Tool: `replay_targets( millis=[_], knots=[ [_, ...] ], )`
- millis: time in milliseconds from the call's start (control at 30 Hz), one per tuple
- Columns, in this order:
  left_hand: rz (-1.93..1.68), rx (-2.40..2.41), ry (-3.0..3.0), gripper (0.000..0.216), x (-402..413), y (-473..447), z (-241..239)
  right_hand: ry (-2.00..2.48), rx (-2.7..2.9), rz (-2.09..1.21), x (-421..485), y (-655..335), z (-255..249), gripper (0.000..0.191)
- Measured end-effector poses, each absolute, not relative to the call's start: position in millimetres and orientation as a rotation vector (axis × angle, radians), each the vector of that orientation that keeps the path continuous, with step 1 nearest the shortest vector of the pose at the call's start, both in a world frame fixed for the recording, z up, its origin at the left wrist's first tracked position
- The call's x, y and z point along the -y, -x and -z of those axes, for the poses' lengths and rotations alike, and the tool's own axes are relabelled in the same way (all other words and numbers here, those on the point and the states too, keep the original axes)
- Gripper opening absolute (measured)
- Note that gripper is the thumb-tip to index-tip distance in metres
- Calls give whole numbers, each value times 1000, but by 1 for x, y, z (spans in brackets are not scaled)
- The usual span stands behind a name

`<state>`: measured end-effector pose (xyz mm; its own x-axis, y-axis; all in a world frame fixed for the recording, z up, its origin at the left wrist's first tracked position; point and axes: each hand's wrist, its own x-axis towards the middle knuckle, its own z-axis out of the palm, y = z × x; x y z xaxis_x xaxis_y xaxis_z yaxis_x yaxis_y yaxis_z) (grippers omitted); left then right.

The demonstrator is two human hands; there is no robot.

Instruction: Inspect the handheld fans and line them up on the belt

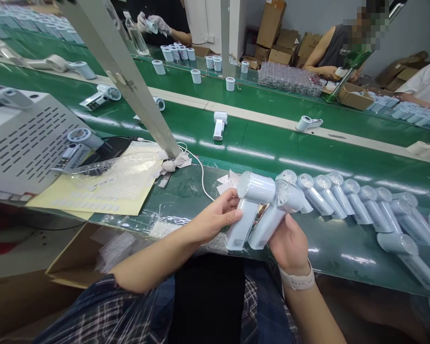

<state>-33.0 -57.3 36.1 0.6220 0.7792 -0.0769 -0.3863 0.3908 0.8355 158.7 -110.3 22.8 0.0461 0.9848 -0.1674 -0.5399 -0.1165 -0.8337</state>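
Observation:
In the head view, my left hand (217, 220) is closed around the side of a pale blue handheld fan (256, 187) with a round head and a straight handle, apparently wrapped in clear film. A second such fan (267, 227) leans beside it, gripped by my right hand (290, 246) from its right side. Both are tilted, heads up, over the front edge of the bench, and their heads touch or nearly touch. Some fingers of each hand are hidden behind the fans. Just right of them, a row of similar wrapped fans (338, 191) lies on the bench.
A green conveyor belt (251, 129) runs behind the bench, carrying scattered fans. A slanted metal post (129, 81) rises at left near a vented white box (32, 134) and a yellow sheet (132, 203). Co-workers sit across the belt. An open carton (69, 253) stands below left.

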Motion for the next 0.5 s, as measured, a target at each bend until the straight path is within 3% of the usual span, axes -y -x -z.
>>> replay_targets(
  millis=[133,367,500],
  knots=[
    [-610,-476,-685,66,55,30,-36,913,595,-1524,110,-159,-27,31],
    [-622,-535,-631,37,53,27,-28,887,535,-1583,114,-155,-35,29],
    [-626,-441,-619,36,50,26,-28,828,494,-1564,114,-154,-40,29]
  ],
)
